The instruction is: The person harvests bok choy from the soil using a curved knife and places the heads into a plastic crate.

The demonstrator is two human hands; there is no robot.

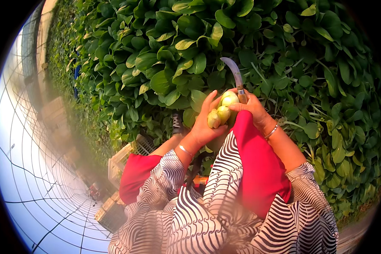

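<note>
My left hand [204,122] is closed around a small bunch of leafy greens like bok choy, its pale, rounded stem bases [223,110] turned up towards me. Most of the bunch's leaves are hidden below the hands. In my right hand [256,111] is a sickle [235,72] with a short wooden handle; the curved metal blade points up and away from me, over the plants. The right thumb also touches the stem bases. Both hands meet just beyond my knee in red cloth [260,158].
Dense rows of leafy greens [165,60] fill the ground ahead and to the right. Plastic crates [122,163] stand at my left, with another crate [111,214] nearer. A dark laced shoe [177,123] shows among the leaves. Wire-like lines cross the sky at far left.
</note>
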